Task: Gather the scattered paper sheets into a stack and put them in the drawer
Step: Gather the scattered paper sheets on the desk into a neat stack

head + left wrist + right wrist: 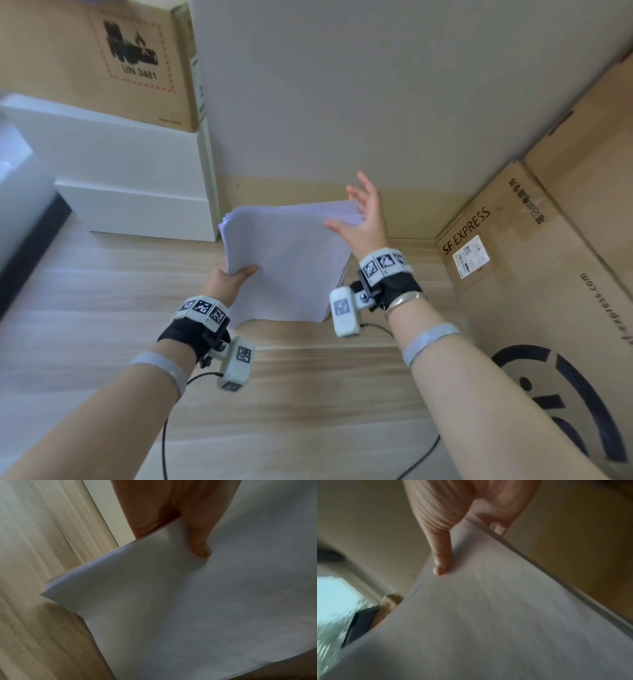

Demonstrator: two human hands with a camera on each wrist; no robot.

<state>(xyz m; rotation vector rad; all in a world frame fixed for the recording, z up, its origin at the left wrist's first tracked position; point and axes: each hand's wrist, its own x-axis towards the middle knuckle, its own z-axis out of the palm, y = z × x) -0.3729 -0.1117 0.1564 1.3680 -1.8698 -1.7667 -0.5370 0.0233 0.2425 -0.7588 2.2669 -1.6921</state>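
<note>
A stack of white paper sheets (291, 260) hangs tilted above the wood floor, its far edges slightly fanned. My left hand (239, 275) grips the stack's near left edge, thumb (199, 545) on top and fingers underneath. My right hand (363, 219) is at the far right corner with its fingers spread and straight; its thumb (441, 555) lies flat on the top sheet (488, 615) and a fingertip shows behind the edge. A white drawer unit (137, 205) stands at the left against the wall. Its lower front juts out further than the upper one.
A cardboard box marked UN 3481 (102, 61) sits on the drawer unit. Large SF EXPRESS cardboard boxes (513, 274) line the right side. A plain wall (342, 102) is straight ahead. Thin black cables (164, 445) trail from both wrists over the floor.
</note>
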